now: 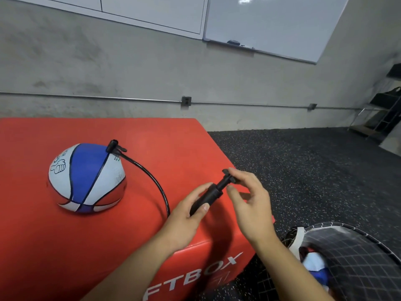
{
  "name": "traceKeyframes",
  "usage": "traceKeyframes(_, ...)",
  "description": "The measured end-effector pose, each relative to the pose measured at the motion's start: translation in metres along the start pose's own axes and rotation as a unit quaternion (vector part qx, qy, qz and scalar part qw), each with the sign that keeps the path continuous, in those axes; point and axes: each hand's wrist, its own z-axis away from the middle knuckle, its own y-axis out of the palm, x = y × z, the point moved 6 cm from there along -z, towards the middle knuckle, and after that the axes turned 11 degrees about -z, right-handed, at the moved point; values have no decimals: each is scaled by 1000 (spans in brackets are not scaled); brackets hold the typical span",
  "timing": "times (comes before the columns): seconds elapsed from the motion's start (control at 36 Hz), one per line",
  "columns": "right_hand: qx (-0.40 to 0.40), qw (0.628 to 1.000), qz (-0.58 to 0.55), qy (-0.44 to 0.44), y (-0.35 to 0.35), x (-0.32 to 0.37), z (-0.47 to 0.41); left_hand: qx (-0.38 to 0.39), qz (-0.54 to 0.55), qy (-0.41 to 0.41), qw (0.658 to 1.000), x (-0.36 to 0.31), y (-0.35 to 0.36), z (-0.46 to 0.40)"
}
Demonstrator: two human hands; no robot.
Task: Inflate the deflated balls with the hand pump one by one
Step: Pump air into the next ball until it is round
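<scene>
My left hand [184, 218] wraps the black barrel of the hand pump [211, 195], thumb laid along its side, fingers curled underneath. My right hand [249, 205] pinches the pump's T-handle [227, 173] with loosely bent fingers, the handle drawn a little out of the barrel and pointing toward 1 o'clock. The pump hovers over the near right corner of the red padded box [152, 135] I work on.

The ball [86, 178], panelled in blue, white and red, sits on the box at 9 o'clock from my hands, well apart from them. It looks sunken at its base, not fully round. A black hose [152, 177] arcs from the pump's lower end, passing behind my left hand, up to a black nozzle [114, 146] seated on the top of the ball.

At 4 o'clock, on the speckled dark floor [303, 159], a mesh bag [347, 257] with a wire rim holds more blue and white balls [314, 266], partly hidden by my right forearm. At 12 o'clock a whiteboard [271, 22] hangs on the concrete wall; a dark shelf rack [386, 105] stands at 2 o'clock.
</scene>
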Motion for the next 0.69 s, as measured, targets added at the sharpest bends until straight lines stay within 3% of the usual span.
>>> traceKeyframes(0.33, -1, 1000, 12, 2, -11, -2, 2, 10, -16, 13, 1000, 1, 7, -1)
traceKeyframes(0.69, -165, 984, -64, -23, -77, 17, -31, 38, -73, 8, 997, 3, 9, 3)
